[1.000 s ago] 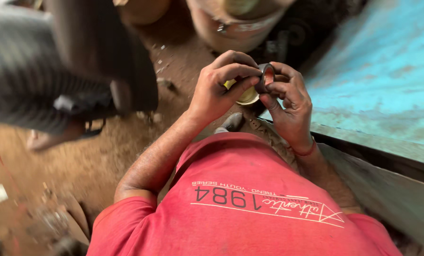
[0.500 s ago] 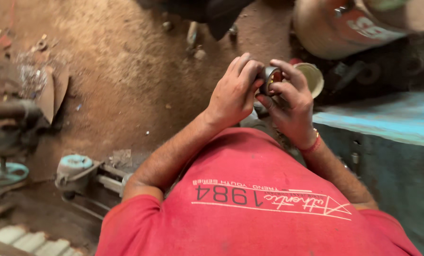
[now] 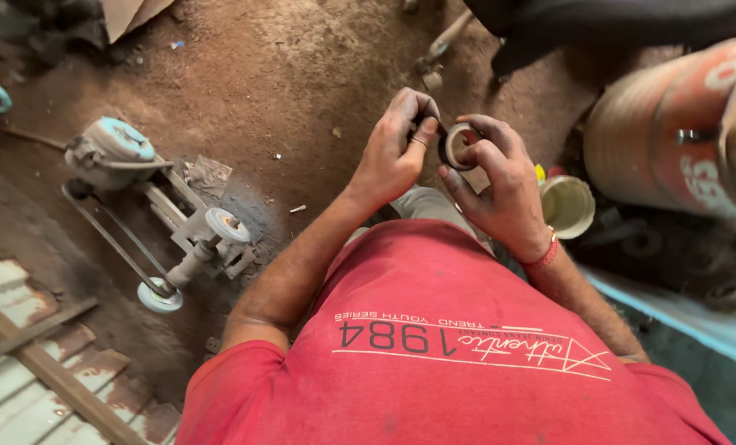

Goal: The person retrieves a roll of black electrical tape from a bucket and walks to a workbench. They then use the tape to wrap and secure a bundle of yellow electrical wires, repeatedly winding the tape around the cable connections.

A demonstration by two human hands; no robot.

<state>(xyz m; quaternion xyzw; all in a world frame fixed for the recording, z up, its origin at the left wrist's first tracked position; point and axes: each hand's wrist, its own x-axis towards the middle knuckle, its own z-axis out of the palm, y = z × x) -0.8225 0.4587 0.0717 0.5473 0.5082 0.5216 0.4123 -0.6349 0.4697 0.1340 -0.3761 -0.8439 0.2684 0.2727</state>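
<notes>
A rough workshop with a bare dirt floor (image 3: 285,91). A belt-driven bench grinder (image 3: 166,227) sits on the ground, rusty corrugated metal sheets (image 3: 30,379) lie at the lower left, and a dented orange metal drum (image 3: 672,140) stands at the right.

Dull metal ring (image 3: 458,146); rough dirt floor (image 3: 285,91); corrugated rusty sheet (image 3: 22,387).

Red short-sleeved shirt (image 3: 467,330) (white print); red wristband (image 3: 544,252).
</notes>
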